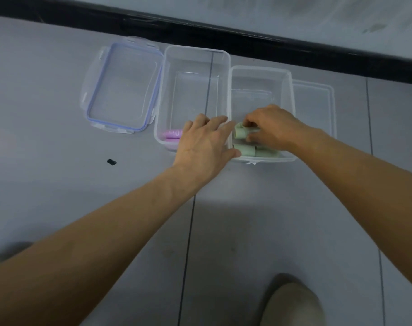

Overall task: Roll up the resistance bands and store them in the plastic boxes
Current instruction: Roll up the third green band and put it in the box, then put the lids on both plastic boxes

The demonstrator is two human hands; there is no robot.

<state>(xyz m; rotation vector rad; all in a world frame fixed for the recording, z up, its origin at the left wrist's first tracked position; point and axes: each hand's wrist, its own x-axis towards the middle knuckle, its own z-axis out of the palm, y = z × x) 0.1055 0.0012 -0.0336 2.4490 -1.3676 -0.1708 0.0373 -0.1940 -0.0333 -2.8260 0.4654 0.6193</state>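
Observation:
Two clear plastic boxes stand side by side on the grey floor. The left box (195, 52) holds a rolled pink band (173, 134) at its near end. The right box (259, 69) holds a rolled green band (247, 150) against its near wall. My right hand (270, 128) reaches into the right box and pinches a second rolled green band (240, 132) just above the first. My left hand (205, 142) rests spread over the near rims where the two boxes meet, its thumb against the right box's corner.
A clear lid with a blue seal (122, 85) lies left of the boxes. A plain clear lid (315, 102) lies to the right, partly under the right box. A small black scrap (111, 162) sits on the floor. A dark baseboard (223, 36) runs behind. A shoe (294, 302) is at the bottom.

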